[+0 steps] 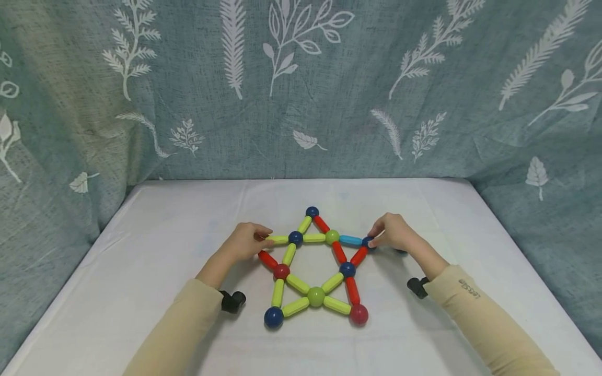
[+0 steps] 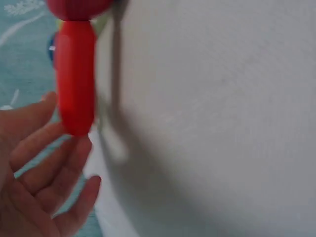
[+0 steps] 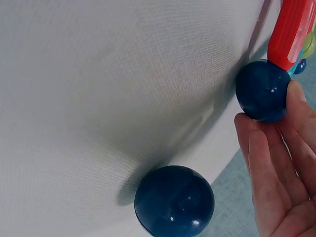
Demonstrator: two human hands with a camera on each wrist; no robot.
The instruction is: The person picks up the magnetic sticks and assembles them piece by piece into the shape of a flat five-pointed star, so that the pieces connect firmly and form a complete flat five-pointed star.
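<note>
A flat star of magnetic rods and balls [image 1: 314,237] lies in the middle of the white table. At its left point, my left hand [image 1: 244,241] pinches the outer end of a yellow-green rod [image 1: 280,239]. A red rod [image 2: 76,74] angles in right beside those fingers, and in the left wrist view it partly hides the fingertips. My right hand [image 1: 394,231] pinches a dark blue ball [image 3: 263,90] at the star's right point. That ball touches a red rod [image 1: 359,256] and a light blue rod [image 1: 350,240].
A loose dark blue ball [image 3: 175,201] lies on the table close to my right hand, mostly hidden by the wrist in the head view. Behind the white table [image 1: 188,203] hangs a green leaf-patterned curtain [image 1: 263,130]. Black wrist mounts [image 1: 232,302] stick out by both sleeves.
</note>
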